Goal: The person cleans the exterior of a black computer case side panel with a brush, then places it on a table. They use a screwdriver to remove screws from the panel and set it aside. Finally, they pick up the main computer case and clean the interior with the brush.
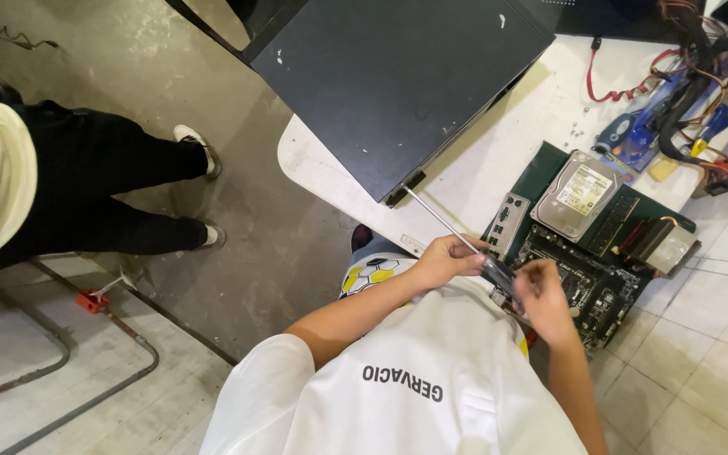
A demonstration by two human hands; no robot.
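Observation:
My left hand (444, 259) is closed around a long screwdriver (436, 215) where the thin metal shaft meets the handle. Its tip points toward the edge of a black computer case (398, 76). My right hand (541, 299) grips the dark translucent handle end of the same screwdriver, just over the near edge of a green and black motherboard (587, 274). A silver hard drive (579, 194) lies on the board's far part. A metal port shield (509, 221) rests beside it. All of this lies on a white table (482, 160).
A tangle of red, blue, black and yellow cables (676, 93) fills the table's far right corner. Another person in black trousers (103, 190) and white shoes stands at the left on the concrete floor. A small red object (90, 300) lies by floor pipes.

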